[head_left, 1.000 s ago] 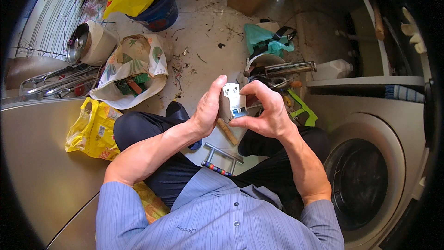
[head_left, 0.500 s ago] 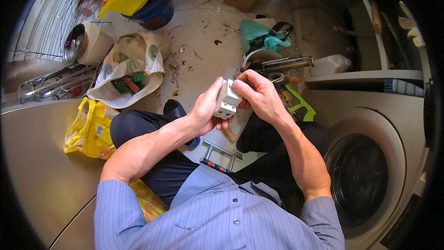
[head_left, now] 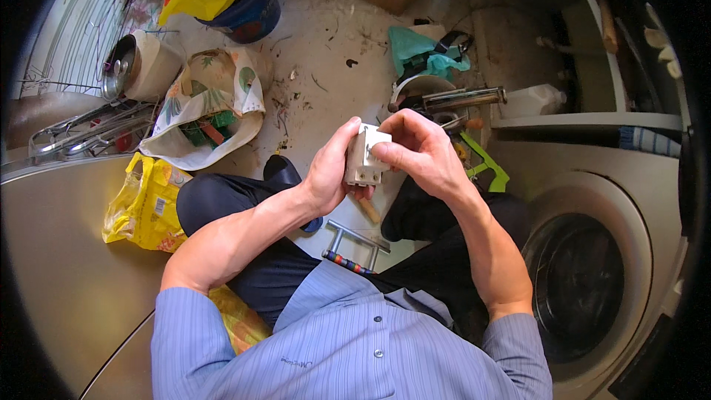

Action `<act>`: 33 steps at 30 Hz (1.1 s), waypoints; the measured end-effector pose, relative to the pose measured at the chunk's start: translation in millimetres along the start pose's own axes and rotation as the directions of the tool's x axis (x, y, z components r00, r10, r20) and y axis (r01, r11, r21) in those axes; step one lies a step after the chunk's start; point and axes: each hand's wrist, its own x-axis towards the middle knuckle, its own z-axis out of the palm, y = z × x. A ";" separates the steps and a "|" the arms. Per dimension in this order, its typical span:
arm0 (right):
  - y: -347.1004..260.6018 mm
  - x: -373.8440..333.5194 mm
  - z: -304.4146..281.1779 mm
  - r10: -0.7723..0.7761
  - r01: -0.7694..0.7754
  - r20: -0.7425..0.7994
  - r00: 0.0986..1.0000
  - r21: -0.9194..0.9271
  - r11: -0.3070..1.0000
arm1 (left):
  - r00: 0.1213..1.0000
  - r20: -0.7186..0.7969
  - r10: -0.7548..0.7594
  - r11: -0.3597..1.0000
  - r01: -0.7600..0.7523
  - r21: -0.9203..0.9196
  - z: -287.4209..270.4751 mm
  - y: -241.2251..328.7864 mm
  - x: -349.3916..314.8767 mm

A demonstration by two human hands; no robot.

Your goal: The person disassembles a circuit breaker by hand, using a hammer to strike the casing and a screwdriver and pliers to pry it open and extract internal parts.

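Observation:
A white two-pole circuit breaker point(head_left: 361, 159) is held up in front of me, above my spread knees. My left hand point(head_left: 326, 170) grips it from the left, thumb along its side and fingers underneath. From the right, my right hand point(head_left: 424, 152) presses its thumb against the breaker's stepped front, near the switch part. The other right fingers are curled, with their tips partly hidden behind the breaker. Small screw holes show on the breaker's near end.
On the floor below are a metal handle point(head_left: 358, 240) and a wooden stick point(head_left: 368, 210). A yellow bag point(head_left: 152, 204) and white bag point(head_left: 252, 122) are left. At right are a green-handled saw point(head_left: 489, 167), a metal caulking gun point(head_left: 474, 96) and a washing machine point(head_left: 511, 150).
The circuit breaker has tilted more upright in my left hand. My right thumb has shifted lower on its front, and the right fingers have lifted slightly away from it.

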 end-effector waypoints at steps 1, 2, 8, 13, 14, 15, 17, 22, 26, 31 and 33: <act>0.9 -1.7 -0.2 -0.043 0.043 -0.005 0.999 -0.012 0.999 | 1.000 -0.003 0.020 0.999 -0.020 -0.031 2.5 -1.2 1.6; -0.6 -3.0 -1.3 -0.046 0.046 0.012 0.999 -0.032 0.998 | 0.999 -0.007 0.040 0.997 -0.040 -0.062 3.7 -2.0 2.7; -11.9 -8.3 2.6 -0.063 0.073 0.046 0.997 -0.283 0.956 | 0.992 0.031 0.125 0.980 -0.118 -0.161 -5.1 -8.1 7.3; -10.6 -12.1 2.4 -0.092 0.094 0.022 0.996 -0.327 0.940 | 0.993 0.065 0.097 0.973 -0.081 -0.214 -7.1 -12.6 12.9; -11.3 -12.1 2.5 -0.082 0.084 0.018 0.996 -0.329 0.941 | 0.995 0.085 0.058 0.969 -0.036 -0.245 -7.7 -12.7 12.5; -11.8 -11.9 2.7 -0.074 0.075 0.016 0.997 -0.329 0.941 | 0.994 0.106 0.021 0.961 0.009 -0.275 -8.2 -12.4 11.9; -9.3 -11.8 2.4 -0.070 0.074 0.023 0.997 -0.333 0.940 | 0.994 0.106 -0.030 0.960 0.058 -0.274 -9.0 -13.1 10.2; -6.2 -10.8 5.7 -0.002 0.002 0.001 1.000 -0.239 0.971 | 0.999 0.045 0.008 0.965 0.004 -0.261 -6.5 -13.4 6.9; 9.9 -11.8 13.0 0.021 -0.034 -0.108 0.994 -0.129 0.991 | 0.964 -0.001 0.266 0.953 -0.263 -0.147 -8.5 -10.8 8.4; 18.9 -8.6 8.4 0.177 -0.179 -0.024 0.984 -0.139 0.974 | 0.923 0.062 0.381 0.915 -0.386 0.115 -8.2 1.5 0.2; 23.1 -4.4 18.4 0.226 -0.223 0.039 0.973 -0.068 0.972 | 0.902 -0.012 0.432 0.884 -0.421 0.202 -14.7 2.5 -5.8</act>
